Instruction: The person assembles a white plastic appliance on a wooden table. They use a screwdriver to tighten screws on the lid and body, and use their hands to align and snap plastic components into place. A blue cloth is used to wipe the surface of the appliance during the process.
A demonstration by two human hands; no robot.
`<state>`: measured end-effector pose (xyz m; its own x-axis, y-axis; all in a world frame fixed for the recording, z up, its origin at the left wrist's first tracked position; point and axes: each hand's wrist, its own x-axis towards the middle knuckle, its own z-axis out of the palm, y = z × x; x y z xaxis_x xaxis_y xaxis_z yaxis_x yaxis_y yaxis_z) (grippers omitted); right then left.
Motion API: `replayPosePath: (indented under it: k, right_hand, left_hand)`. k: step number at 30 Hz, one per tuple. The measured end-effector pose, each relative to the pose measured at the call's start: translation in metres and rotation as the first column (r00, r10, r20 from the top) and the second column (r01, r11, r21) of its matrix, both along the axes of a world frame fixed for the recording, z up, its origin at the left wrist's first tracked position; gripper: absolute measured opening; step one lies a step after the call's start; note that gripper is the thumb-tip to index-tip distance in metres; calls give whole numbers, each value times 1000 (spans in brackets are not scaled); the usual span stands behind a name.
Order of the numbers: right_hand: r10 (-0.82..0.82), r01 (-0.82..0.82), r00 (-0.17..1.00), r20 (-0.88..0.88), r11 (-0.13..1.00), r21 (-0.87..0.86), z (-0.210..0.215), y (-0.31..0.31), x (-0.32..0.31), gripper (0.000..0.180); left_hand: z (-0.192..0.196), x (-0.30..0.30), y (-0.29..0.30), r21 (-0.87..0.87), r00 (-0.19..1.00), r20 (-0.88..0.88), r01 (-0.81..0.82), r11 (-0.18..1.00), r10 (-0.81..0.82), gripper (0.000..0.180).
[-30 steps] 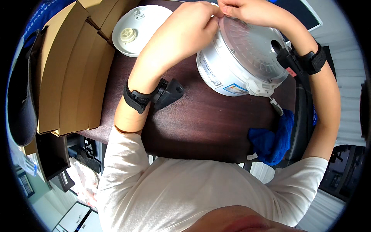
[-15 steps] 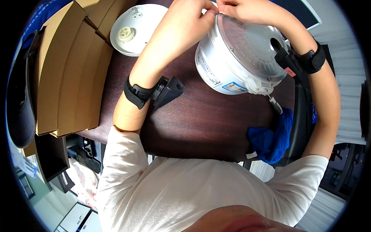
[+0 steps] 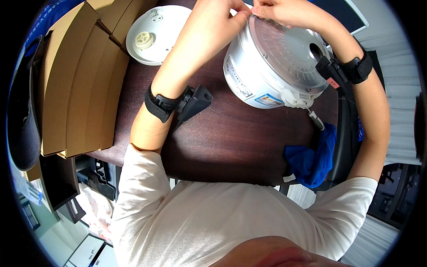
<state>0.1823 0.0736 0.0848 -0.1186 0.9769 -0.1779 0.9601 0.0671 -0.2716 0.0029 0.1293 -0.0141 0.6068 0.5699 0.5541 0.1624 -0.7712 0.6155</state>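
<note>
A white rice cooker point(image 3: 255, 78) stands at the far side of the table, its round silvery metal lid point(image 3: 287, 55) tilted toward the right. My left hand point(image 3: 224, 18) is at the lid's far left edge, thumb and fingers closed in a pinch. Right beside it, my right hand point(image 3: 278, 11) rests its closed fingertips on the same edge. Whatever lies between the fingers is too small or hidden to make out. Left of my left forearm lies a round white cover point(image 3: 171, 29) with its inner side up, showing a cream round fitting point(image 3: 144, 40).
Cardboard boxes point(image 3: 82, 89) stand along the table's left side. A screwdriver with a grey handle point(image 3: 316, 120) lies near the cooker's front, its handle by a crumpled blue cloth point(image 3: 313, 155). Behind the cooker is a dark panel with a white frame point(image 3: 344, 15). Black devices are strapped to both wrists.
Both hands stay at the lid's far edge, with the right fingers slightly shifted. The cooker has moved very slightly left in the picture.
</note>
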Motion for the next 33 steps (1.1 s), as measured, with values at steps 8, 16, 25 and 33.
replayPosePath:
  k: [8,16,25,33]
  right_hand:
    - [80,-70,995,-58,986,149,-3,-9,2,19]
    - [96,-73,991,-97,972,222,-14,-7,6,17]
    - [-129,139,968,-214,990,33,-12,0,10,20]
    - [-122,133,971,-203,990,43,-19,3,13,23]
  left_hand:
    - [3,-1,-3,-8,1000,6,29,1000,-29,27]
    - [2,1,-2,-26,1000,15,23,999,-22,25]
    - [-11,11,13,-86,988,132,87,992,-76,22]
    - [-21,14,25,-240,966,204,207,948,-160,20]
